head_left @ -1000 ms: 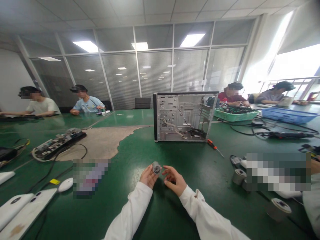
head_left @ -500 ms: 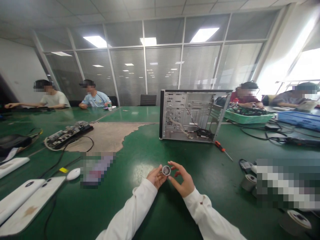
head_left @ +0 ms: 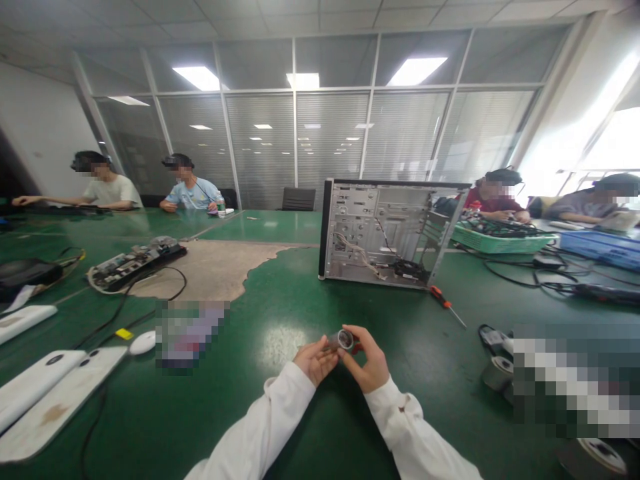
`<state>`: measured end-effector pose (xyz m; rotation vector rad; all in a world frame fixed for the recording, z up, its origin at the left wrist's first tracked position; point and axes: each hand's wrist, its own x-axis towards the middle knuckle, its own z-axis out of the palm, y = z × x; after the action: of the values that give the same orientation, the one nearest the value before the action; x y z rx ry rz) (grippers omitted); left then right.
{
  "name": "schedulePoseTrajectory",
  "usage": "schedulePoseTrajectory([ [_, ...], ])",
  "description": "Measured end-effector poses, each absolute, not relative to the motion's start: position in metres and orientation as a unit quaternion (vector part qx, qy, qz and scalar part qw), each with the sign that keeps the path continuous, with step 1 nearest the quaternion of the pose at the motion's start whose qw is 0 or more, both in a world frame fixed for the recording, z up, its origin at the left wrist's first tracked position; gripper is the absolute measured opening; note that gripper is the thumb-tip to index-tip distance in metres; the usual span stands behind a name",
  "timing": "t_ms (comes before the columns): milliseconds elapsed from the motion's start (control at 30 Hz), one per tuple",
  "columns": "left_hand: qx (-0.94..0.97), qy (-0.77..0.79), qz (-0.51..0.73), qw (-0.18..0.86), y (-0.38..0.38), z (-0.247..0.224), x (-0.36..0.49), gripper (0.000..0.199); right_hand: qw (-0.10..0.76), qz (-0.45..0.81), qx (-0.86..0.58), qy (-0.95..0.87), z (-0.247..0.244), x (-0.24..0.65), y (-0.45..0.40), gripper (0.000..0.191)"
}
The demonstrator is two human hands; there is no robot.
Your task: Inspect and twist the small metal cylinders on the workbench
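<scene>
Grey cylinder [head_left: 341,341] held up at your fingertips over the green desk [head_left: 150,427], its open end uncovered and turned up and to the right, toward your view. Your left hand [head_left: 315,361] and right hand [head_left: 367,359] clench it in a light pinch from either side, the right fingers [head_left: 361,338] curled round its far end; a fingertip hold like this leaves the bore clear. White sleeves [head_left: 255,427] run back from both wrists. Two white slabs [head_left: 50,387] and a white mouse [head_left: 143,343] lie to your left; to your right, a grey roll [head_left: 497,373] sits partly behind a pixelated patch. Ahead, an orange-handled screwdriver [head_left: 441,297] lies just beside an open PC case [head_left: 380,230], which stands upright with its wired interior facing you, probably set that way for access. Left of the case, a circuit board [head_left: 135,263] lies by a tan patch [head_left: 215,270]. Farther right sit a green basket [head_left: 500,241] and a blue basket [head_left: 595,247]; a co-worker [head_left: 187,193] sits at the desk's far end.
</scene>
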<state>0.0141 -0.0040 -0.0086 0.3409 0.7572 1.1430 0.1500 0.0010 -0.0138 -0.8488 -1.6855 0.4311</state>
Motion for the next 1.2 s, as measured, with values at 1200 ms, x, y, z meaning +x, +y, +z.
schedulePoseTrajectory([
  [1200,0.217,0.275,0.530,0.773,-0.011,-0.009,0.023,0.018,0.504,-0.020,-0.464,-0.728,0.003,0.156,-0.009,0.032],
])
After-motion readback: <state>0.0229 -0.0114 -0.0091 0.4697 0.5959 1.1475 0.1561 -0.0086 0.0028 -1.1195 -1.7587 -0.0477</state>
